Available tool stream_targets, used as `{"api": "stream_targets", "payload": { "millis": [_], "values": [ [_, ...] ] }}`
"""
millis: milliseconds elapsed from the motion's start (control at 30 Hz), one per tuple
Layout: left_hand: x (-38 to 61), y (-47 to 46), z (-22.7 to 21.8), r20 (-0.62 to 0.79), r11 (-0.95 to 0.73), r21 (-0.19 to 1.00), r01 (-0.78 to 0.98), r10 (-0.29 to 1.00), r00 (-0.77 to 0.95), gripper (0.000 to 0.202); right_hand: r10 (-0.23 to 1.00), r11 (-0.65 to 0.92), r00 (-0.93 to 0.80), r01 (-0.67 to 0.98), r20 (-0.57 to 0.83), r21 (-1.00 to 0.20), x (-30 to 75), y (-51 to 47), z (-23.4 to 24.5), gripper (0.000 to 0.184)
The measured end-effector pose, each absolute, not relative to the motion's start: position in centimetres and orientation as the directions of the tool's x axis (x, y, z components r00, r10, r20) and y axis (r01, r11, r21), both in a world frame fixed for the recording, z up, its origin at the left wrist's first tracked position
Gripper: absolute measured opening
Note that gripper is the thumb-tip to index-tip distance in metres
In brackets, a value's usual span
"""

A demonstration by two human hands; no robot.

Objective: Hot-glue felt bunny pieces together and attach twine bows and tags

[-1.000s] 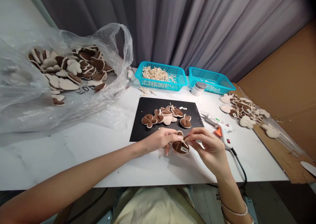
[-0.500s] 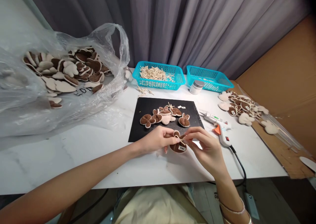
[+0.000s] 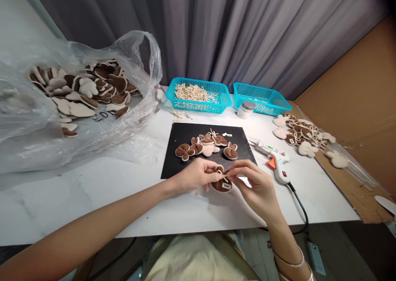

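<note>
Between my hands, just in front of the black mat (image 3: 173, 169), is a brown plush bunny-shaped piece (image 3: 218, 186) with pale edging and a small white label (image 3: 227, 186). My left hand (image 3: 194, 175) grips its left side, thumb on top near the base of the ears. A cream string bow (image 3: 223, 175) lies across that spot. The thumb and forefinger of my right hand (image 3: 255, 184) pinch the bow's right side. On the mat are several more brown and cream bunny pieces (image 3: 230, 151) and two small white labels (image 3: 229, 135).
A white glue gun (image 3: 280, 165) with a black cord lies right of the mat. Behind stand a blue basket of cream bows (image 3: 199, 106), another blue basket (image 3: 262, 107) and a lidded jar (image 3: 246, 111). A plastic bag (image 3: 133, 120) of pieces fills the left; finished-looking bunnies (image 3: 297, 138) lie right.
The bunny piece and my right hand have shifted slightly left. My right fingertips still pinch at the bow, and my left hand keeps its hold.
</note>
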State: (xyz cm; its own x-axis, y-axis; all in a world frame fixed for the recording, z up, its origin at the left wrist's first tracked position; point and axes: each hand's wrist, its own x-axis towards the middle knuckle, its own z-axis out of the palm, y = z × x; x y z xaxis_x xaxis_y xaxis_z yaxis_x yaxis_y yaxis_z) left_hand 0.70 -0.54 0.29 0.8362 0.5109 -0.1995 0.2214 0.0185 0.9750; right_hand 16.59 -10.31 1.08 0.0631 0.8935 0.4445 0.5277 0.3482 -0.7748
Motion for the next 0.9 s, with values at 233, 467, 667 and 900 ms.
{"api": "stream_targets", "payload": {
  "millis": [233,467,667,900],
  "values": [
    [0.5,-0.7,0.3,-0.216,0.015,0.969,0.247,0.542,0.812,0.019,0.903,0.341,0.056,0.514,0.427,-0.787,16.6,-10.3,0.8,0.016],
    [0.4,-0.3,1.3,-0.258,0.074,0.965,0.253,0.472,0.843,0.022,0.925,0.313,0.066,0.423,0.374,-0.850,16.9,-10.1,0.6,0.014],
    [0.3,0.0,1.0,-0.291,0.161,0.956,0.244,0.445,0.847,0.026,0.936,0.292,0.089,0.349,0.341,-0.890,17.1,-10.0,0.2,0.013],
    [-1.4,1.6,4.9,-0.179,-0.093,0.938,0.334,0.697,0.695,0.035,0.937,0.279,0.114,0.318,0.329,-0.906,17.1,-9.8,0.0,0.013]
  ]
}}
